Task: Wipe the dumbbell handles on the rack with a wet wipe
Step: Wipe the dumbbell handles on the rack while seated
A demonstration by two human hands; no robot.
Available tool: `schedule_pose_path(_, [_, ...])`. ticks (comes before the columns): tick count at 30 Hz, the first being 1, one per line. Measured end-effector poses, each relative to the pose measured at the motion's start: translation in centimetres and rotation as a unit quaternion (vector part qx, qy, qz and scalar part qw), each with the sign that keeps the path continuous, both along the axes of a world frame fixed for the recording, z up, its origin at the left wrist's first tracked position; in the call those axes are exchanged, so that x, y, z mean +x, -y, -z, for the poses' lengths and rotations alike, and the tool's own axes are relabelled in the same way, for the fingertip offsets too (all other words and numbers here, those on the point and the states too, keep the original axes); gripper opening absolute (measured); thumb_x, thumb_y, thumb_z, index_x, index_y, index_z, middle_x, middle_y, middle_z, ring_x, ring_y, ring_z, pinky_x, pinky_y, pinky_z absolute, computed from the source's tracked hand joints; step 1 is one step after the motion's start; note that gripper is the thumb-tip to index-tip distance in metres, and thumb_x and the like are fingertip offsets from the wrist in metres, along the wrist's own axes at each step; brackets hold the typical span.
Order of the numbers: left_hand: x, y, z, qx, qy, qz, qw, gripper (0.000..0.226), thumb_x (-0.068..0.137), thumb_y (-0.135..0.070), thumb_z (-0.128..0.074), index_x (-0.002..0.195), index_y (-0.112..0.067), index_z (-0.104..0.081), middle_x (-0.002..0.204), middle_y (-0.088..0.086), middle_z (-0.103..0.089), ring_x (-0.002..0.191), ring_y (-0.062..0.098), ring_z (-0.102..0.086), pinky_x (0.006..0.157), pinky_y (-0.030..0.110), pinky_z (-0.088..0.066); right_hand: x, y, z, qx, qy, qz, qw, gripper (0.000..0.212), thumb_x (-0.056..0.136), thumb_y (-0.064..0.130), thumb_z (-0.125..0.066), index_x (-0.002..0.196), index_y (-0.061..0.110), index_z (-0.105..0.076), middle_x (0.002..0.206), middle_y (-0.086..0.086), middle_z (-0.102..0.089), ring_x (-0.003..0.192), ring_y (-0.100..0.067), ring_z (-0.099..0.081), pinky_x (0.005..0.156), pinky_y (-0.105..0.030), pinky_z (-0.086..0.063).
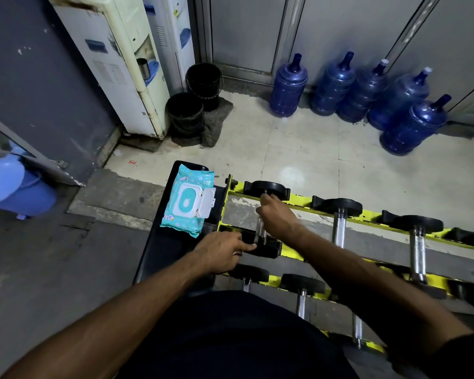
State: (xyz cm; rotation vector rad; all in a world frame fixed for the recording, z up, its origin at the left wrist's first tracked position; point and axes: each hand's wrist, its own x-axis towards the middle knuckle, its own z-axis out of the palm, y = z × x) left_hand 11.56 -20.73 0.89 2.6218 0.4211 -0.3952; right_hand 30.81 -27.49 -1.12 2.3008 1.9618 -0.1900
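Observation:
A yellow rack (pixel 301 201) holds several black dumbbells with chrome handles. My right hand (pixel 278 217) is curled round the upper part of the leftmost dumbbell's handle (pixel 260 232), close to its far weight (pixel 268 187). No wipe shows in that hand. My left hand (pixel 222 253) reaches in from the left, its index finger straight and touching the same dumbbell's near weight (pixel 268 248). A teal wet wipe pack (pixel 189 201) lies on a black bench (pixel 159 247) left of the rack, its white lid flipped open.
More dumbbells (pixel 340 222) (pixel 417 242) lie to the right, and a lower row (pixel 303 294) sits nearer me. Blue water jugs (pixel 288 88) line the far wall. Two black buckets (pixel 186 113) stand by water dispensers (pixel 115 64). A blue bin (pixel 14 187) is at left.

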Motion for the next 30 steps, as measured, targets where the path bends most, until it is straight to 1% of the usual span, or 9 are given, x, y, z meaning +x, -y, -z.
schedule_pose_path(3, [0.1,0.0,0.0,-0.008,-0.004,-0.008,1.000,0.049,0.096,-0.027,-0.051,0.141,-0.047,-0.049,0.112,-0.005,-0.060,0.105,0.018,-0.059,0.082,0.034,-0.049,-1.4,2.6,0.9,0.031,-0.132,0.152,0.979,0.004,0.082,0.006,-0.065,0.079,0.007,-0.067,0.091,-0.012,-0.060,0.081,-0.032,-0.060,0.059,-0.027,-0.040])
schedule_pose_path(6, [0.1,0.0,0.0,-0.012,-0.005,-0.013,1.000,0.048,0.096,-0.028,-0.053,0.140,-0.048,-0.051,0.111,-0.007,-0.061,0.104,0.017,-0.059,0.085,0.036,-0.050,-1.5,3.9,2.0,0.081,-0.280,0.290,0.911,0.012,0.077,0.005,-0.066,0.073,0.016,-0.061,0.071,0.001,-0.059,0.068,-0.022,-0.061,0.050,-0.023,-0.037])
schedule_pose_path(10, [0.0,0.0,0.1,-0.017,-0.008,-0.011,1.000,0.047,0.096,-0.029,-0.054,0.140,-0.046,-0.051,0.117,-0.007,-0.062,0.109,0.015,-0.058,0.089,0.038,-0.051,-0.4,2.5,2.5,0.183,-0.448,0.520,0.704,0.017,0.077,0.000,-0.072,0.084,0.016,-0.070,0.079,-0.007,-0.072,0.071,-0.025,-0.072,0.066,-0.038,-0.062])
schedule_pose_path(12, [0.0,0.0,0.1,-0.014,-0.006,-0.011,1.000,0.047,0.097,-0.029,-0.053,0.140,-0.046,-0.051,0.120,-0.006,-0.062,0.112,0.016,-0.058,0.090,0.039,-0.051,0.1,1.9,3.4,0.189,-0.488,0.569,0.635,0.017,0.075,-0.004,-0.072,0.085,0.010,-0.076,0.081,-0.012,-0.074,0.075,-0.029,-0.073,0.072,-0.044,-0.062])
schedule_pose_path(15, [0.0,0.1,0.1,-0.015,-0.004,-0.013,1.000,0.046,0.097,-0.030,-0.053,0.140,-0.046,-0.051,0.122,-0.006,-0.061,0.114,0.017,-0.057,0.091,0.038,-0.050,-0.1,2.4,3.8,0.126,-0.503,0.540,0.663,0.023,0.075,-0.007,-0.065,0.091,0.005,-0.077,0.091,-0.014,-0.074,0.083,-0.028,-0.071,0.079,-0.045,-0.061])
schedule_pose_path(19, [-0.1,0.2,0.2,-0.012,-0.003,-0.018,1.000,0.045,0.098,-0.032,-0.052,0.140,-0.046,-0.051,0.120,-0.007,-0.061,0.113,0.018,-0.058,0.091,0.037,-0.050,-1.0,4.2,2.3,0.010,-0.522,0.439,0.732,0.026,0.079,-0.013,-0.061,0.076,0.010,-0.073,0.061,-0.005,-0.064,0.054,-0.018,-0.057,0.051,-0.024,-0.049])
schedule_pose_path(21, [-0.2,0.2,0.2,-0.010,-0.006,-0.016,1.000,0.045,0.098,-0.031,-0.052,0.141,-0.046,-0.050,0.118,-0.005,-0.060,0.111,0.019,-0.058,0.090,0.037,-0.049,-0.5,3.8,3.0,0.027,-0.499,0.453,0.739,0.024,0.079,-0.012,-0.064,0.072,0.009,-0.074,0.058,-0.003,-0.063,0.052,-0.016,-0.055,0.050,-0.024,-0.048])
schedule_pose_path(24, [-0.1,0.1,0.0,-0.007,-0.009,-0.008,1.000,0.045,0.098,-0.031,-0.051,0.142,-0.044,-0.050,0.118,-0.004,-0.060,0.112,0.020,-0.057,0.089,0.037,-0.049,-0.8,3.1,3.8,0.070,-0.452,0.508,0.730,0.027,0.076,-0.009,-0.063,0.093,0.006,-0.077,0.086,-0.009,-0.073,0.074,-0.021,-0.065,0.062,-0.028,-0.055])
schedule_pose_path(30, [0.0,0.1,-0.2,-0.011,-0.016,-0.005,1.000,0.045,0.099,-0.030,-0.052,0.142,-0.044,-0.050,0.120,-0.005,-0.059,0.113,0.020,-0.056,0.089,0.036,-0.048,-1.1,4.3,4.2,-0.001,-0.434,0.467,0.770,0.015,0.080,-0.004,-0.062,0.076,0.010,-0.065,0.070,-0.008,-0.062,0.062,-0.020,-0.056,0.048,-0.025,-0.043])
